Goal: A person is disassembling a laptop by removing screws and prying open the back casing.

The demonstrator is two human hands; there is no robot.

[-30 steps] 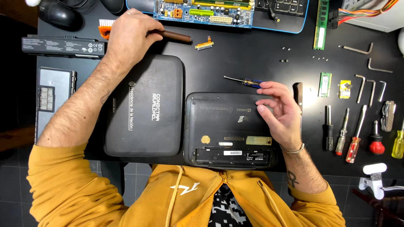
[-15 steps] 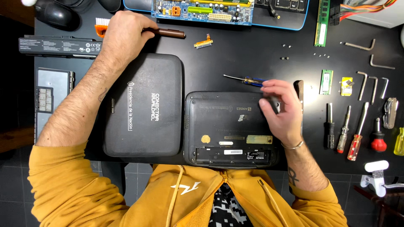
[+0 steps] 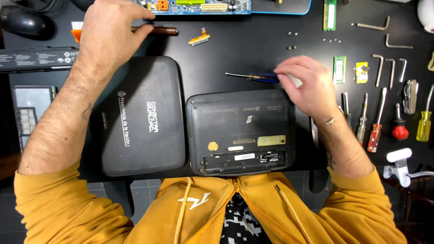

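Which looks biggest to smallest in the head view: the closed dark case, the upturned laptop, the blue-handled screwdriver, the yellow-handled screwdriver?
1. and 2. closed dark case and upturned laptop: near alike in area, so not ranked.
3. and 4. blue-handled screwdriver and yellow-handled screwdriver: similar length, the blue one partly hidden under the right hand.

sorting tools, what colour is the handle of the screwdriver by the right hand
Blue handle on the small screwdriver, seen in the head view.

Electronics repair workshop. Black bench [image 3: 253, 58] laid out with screwdrivers [image 3: 375, 119], hex keys [image 3: 389, 68], loose screws [image 3: 293, 39] and memory modules [image 3: 339, 69]. Bare circuit board [image 3: 199, 5] at the far edge, laptop battery [image 3: 38, 58] on the left, small laptop [image 3: 239, 131] flipped underside-up beside a closed one [image 3: 142, 115].
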